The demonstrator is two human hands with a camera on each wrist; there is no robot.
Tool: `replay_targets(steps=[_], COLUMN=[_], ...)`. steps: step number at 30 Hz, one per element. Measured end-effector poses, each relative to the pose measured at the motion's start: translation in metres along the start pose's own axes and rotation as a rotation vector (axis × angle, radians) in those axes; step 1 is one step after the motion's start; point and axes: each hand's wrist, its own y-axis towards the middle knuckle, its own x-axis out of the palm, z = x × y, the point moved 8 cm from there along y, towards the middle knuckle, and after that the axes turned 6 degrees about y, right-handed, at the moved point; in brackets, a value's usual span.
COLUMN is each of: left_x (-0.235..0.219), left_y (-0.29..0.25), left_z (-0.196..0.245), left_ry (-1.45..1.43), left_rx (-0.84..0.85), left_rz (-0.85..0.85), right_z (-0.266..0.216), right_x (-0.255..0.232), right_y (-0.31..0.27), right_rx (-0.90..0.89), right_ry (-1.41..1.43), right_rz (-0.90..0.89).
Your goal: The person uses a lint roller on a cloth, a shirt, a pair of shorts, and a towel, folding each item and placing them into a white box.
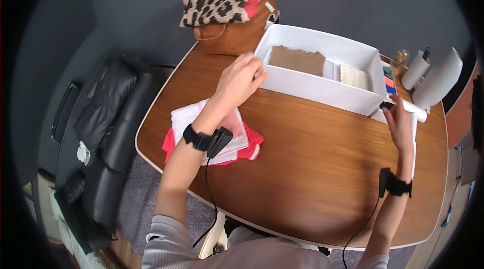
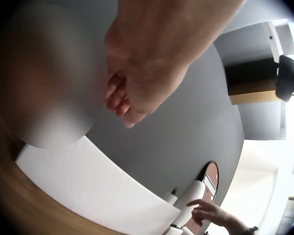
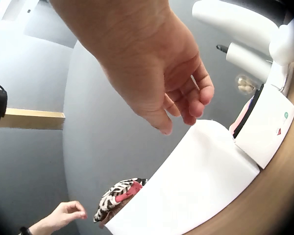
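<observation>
A white rectangular bin (image 1: 315,87) stands at the back of the wooden table. Inside it lie a folded brown garment (image 1: 297,61) and a folded cream cloth (image 1: 354,76). My left hand (image 1: 239,80) is at the bin's left front corner, its fingers loosely bent with nothing between them. At the right front corner is my right hand (image 1: 398,122); the right wrist view shows its fingers relaxed, thumb apart, just over the bin's rim. Below my left forearm, a stack of folded white and pink-red clothes (image 1: 237,140) lies partly hidden.
A brown bag (image 1: 229,40) with a leopard-and-zebra-print cloth (image 1: 217,9) on top sits at the back left. Right of the bin are a small box with coloured items (image 1: 388,80), a white cylinder (image 1: 416,70) and a tall white object (image 1: 438,78). A black sofa (image 1: 108,133) stands left.
</observation>
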Motion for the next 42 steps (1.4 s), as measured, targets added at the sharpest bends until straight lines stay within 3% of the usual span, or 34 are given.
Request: replay_targets(steps=[1, 4, 7, 9, 11, 14, 17, 21, 24, 28, 30, 31, 33, 34, 36, 38, 39, 40, 42], left_x=[0.002, 0.046, 0.070, 0.089, 0.077, 0.074, 0.062, 0.020, -0.021, -0.065, -0.071, -0.068, -0.050, -0.034, 0.009, 0.078, 0.091, 0.093, 0.108], left_y=[-0.013, -0.063, -0.089, -0.093, -0.092, -0.088, -0.083, -0.080, -0.083, -0.078, -0.075, -0.072, -0.059, -0.050, -0.034, -0.027, -0.029, -0.035, -0.045], left_z=[-0.011, -0.058, -0.108, -0.145, -0.146, -0.140, -0.127, -0.094, -0.055, 0.026, 0.066, 0.075, 0.105, 0.119, 0.144, 0.152, 0.160, 0.174, 0.214], left_ry=[0.037, 0.276, 0.255, 0.254, 0.166, 0.089, 0.116, -0.027, -0.150, -0.279, -0.442, -0.487, -0.999, -1.044, -1.195, -1.085, -0.780, -0.467, -0.471], left_rx=[-0.114, -0.126, -0.285, -0.266, -0.298, -0.280, -0.224, -0.071, -0.076, 0.110, 0.239, 0.334, 0.126, 0.137, 0.035, -0.083, 0.059, 0.187, 0.287], left_rz=[-0.120, -0.495, -0.563, -0.526, -0.412, -0.472, -0.420, -0.316, -0.436, -0.547, -0.559, -0.516, -0.364, -0.373, -0.277, -0.241, -0.089, 0.067, -0.381], right_z=[-0.001, 0.002, 0.005, 0.006, 0.008, 0.015, 0.024, 0.048, 0.048, 0.031, 0.024, 0.013, 0.002, 0.001, 0.015, 0.040, 0.058, 0.083, 0.068], right_x=[-0.003, 0.003, 0.007, 0.009, 0.013, 0.012, 0.006, 0.011, 0.009, 0.016, 0.022, 0.026, 0.034, 0.037, 0.034, 0.040, 0.048, 0.060, 0.052], right_y=[-0.010, -0.047, -0.075, -0.089, -0.105, -0.120, -0.131, -0.144, -0.148, -0.150, -0.150, -0.147, -0.148, -0.151, -0.162, -0.173, -0.177, -0.177, -0.164], right_rx=[0.005, 0.118, 0.219, 0.266, 0.288, 0.315, 0.373, 0.414, 0.489, 0.506, 0.427, 0.373, 0.341, 0.359, 0.600, 0.824, 0.924, 0.806, 0.885], right_ry=[0.001, -0.001, 0.056, 0.096, 0.142, 0.188, 0.291, 0.375, 0.544, 0.854, 0.933, 0.999, 1.105, 1.145, 1.167, 1.253, 1.312, 1.399, 1.511], right_rz=[-0.015, -0.165, -0.275, -0.324, -0.370, -0.391, -0.349, -0.334, -0.327, -0.382, -0.482, -0.478, -0.476, -0.479, -0.308, -0.120, -0.039, -0.078, 0.085])
